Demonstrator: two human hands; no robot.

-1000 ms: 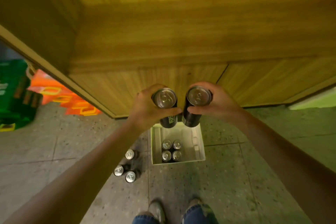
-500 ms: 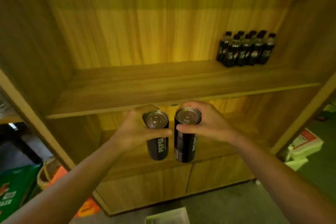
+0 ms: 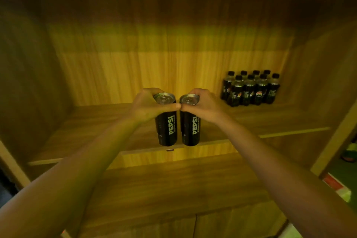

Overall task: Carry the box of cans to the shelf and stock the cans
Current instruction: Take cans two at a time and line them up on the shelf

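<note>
Two cans, one gripped near its top in each closed hand, left and right, hang upright over the shelf front edge, so next, I think, they go down side by side.

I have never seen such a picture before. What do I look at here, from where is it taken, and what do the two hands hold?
There is no machine here. A person wears a camera on the head, so you see the person's own two arms from above. The left hand grips one black can near its top, and the right hand grips a second can. Both cans are upright, side by side, over the front part of a wooden shelf. Whether they rest on it is unclear. At the back right of that shelf stands a group of small dark bottles.
</note>
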